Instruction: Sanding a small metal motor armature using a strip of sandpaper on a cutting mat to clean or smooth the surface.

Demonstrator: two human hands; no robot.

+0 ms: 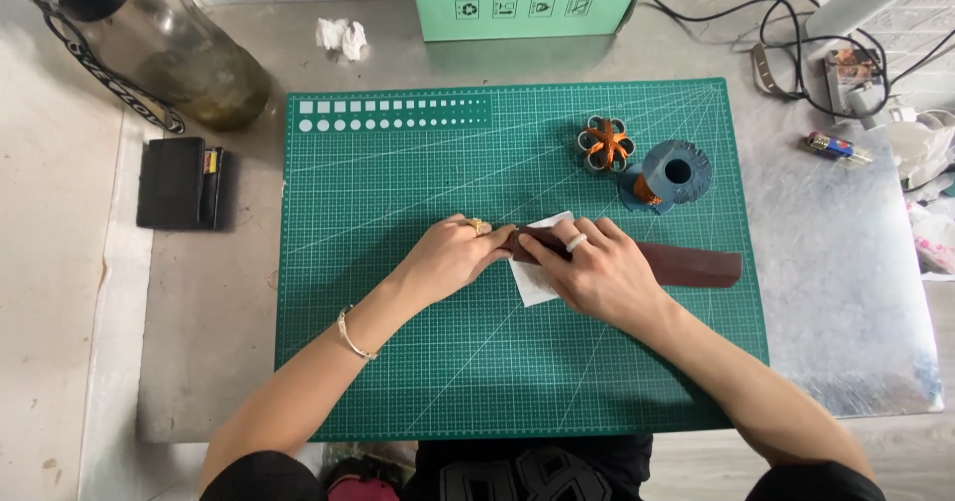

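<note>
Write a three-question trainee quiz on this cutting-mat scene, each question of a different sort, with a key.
1. True or false: both hands, the left hand and the right hand, touch the dark brown strip.
2. What lies under the strip at the hands? A) white paper piece B) a sponge C) a coin
3. Fill in: the blue spool stands on the green ____, beside an orange-centred flower-shaped piece.

Key: 1 true; 2 A; 3 cutting mat.
</note>
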